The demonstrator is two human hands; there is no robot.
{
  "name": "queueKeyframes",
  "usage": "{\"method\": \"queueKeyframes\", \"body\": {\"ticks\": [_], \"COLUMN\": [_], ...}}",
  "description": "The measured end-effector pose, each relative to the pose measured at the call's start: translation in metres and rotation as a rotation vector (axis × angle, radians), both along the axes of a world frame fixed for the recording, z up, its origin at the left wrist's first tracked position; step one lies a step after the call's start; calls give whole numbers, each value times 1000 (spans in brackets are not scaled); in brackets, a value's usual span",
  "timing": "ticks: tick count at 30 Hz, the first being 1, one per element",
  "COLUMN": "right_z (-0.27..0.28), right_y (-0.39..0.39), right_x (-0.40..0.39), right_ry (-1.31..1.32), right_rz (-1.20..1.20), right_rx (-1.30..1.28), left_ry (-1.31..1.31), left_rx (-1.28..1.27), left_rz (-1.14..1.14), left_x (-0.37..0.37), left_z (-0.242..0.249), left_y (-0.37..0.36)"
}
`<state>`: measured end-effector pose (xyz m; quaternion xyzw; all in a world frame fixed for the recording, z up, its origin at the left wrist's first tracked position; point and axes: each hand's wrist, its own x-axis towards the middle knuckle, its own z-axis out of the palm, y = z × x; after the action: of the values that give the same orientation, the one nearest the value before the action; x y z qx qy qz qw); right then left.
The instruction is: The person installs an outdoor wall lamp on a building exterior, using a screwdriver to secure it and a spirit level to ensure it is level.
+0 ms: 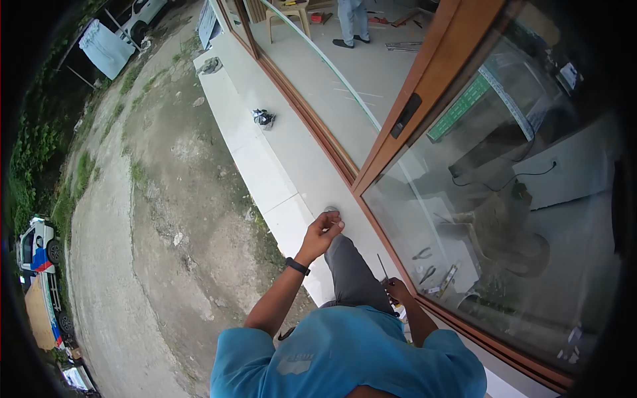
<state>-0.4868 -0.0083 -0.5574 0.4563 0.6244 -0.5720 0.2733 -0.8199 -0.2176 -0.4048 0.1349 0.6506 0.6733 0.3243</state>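
Note:
My left hand (324, 229), with a black band (297, 266) on its wrist, is raised over my bent leg (352, 275) in grey trousers. Its thumb and fingers are pinched together, and I cannot tell what is between them. Low beside the door frame, my right hand (398, 290) is closed around a screwdriver (383, 266), whose thin shaft points up and away. Small items (397, 308) show just under that hand, partly hidden by my blue shirt (352, 345).
A brown-framed sliding glass door (388, 142) runs along my right, its floor track (308, 129) stretching ahead. A crumpled dark bundle (263, 118) lies on the pale tiled ledge (255, 156). Inside, a person (352, 20) stands near a stool (289, 20). Rough concrete ground (166, 232) drops away left.

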Motion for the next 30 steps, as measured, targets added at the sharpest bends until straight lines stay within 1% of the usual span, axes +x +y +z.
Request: {"method": "queueKeyframes", "body": {"ticks": [1, 2, 3, 4, 6, 8, 10, 12, 14, 16, 18, 19, 20, 22, 24, 25, 26, 27, 28, 30], "right_z": [-2, 3, 3, 33, 43, 68, 90, 101, 105, 110, 112, 115, 115, 123, 129, 133, 140, 141, 136, 127], "right_y": [6, 18, 29, 36, 60, 79, 94, 110, 121, 126, 128, 124, 122, 108, 89, 73, 48, 17, -12, -63], "right_x": [-21, -45, -63, -96, -130, -180, -232, -289, -346, -389, -425, -434, -445, -453, -447, -434, -418, -399, -383, -382], "right_ry": [-11, -125, -73, -204, -235, -243, -219, -151, -87, -53, -39, -53, -57, -81, -94, -97, -99, -86, -57, 34], "right_rz": [71, 229, 348, 370, 399, 294, 137, -33, -211, -374, -521, -608, -692, -869, -1067, -1184, -1317, -1451, -1573, -1815], "right_rx": [75, 156, 264, 244, 144, 82, 49, 40, 24, 10, -3, -8, -19, -52, -99, -126, -152, -184, -218, -241], "left_ry": [65, 137, 232, 326, 570, 610, 585, 362, 443, 355, 403, 448, 433, 577, 708, 731, 644, 528, 437, 389], "left_rx": [75, 146, 209, 265, 376, 523, 659, 759, 810, 876, 913, 1158, 1237, 1521, 1500, 1496, 1431, 1320, 1160, 943], "left_rz": [-29, -46, -78, -114, -217, -353, -497, -838, -974, -1103, -1158, -1193, -1189, -1044, -789, -679, -723, -869, -1087, -1454], "left_x": [-37, -76, -109, -141, -194, -230, -254, -274, -283, -299, -304, -303, -301, -275, -300, -306, -308, -309, -302, -297], "left_z": [30, 66, 101, 137, 204, 248, 275, 296, 292, 298, 301, 289, 282, 246, 266, 278, 287, 284, 272, 256], "left_y": [33, 66, 96, 125, 172, 211, 242, 264, 292, 309, 328, 343, 354, 394, 388, 380, 374, 375, 380, 388]}}
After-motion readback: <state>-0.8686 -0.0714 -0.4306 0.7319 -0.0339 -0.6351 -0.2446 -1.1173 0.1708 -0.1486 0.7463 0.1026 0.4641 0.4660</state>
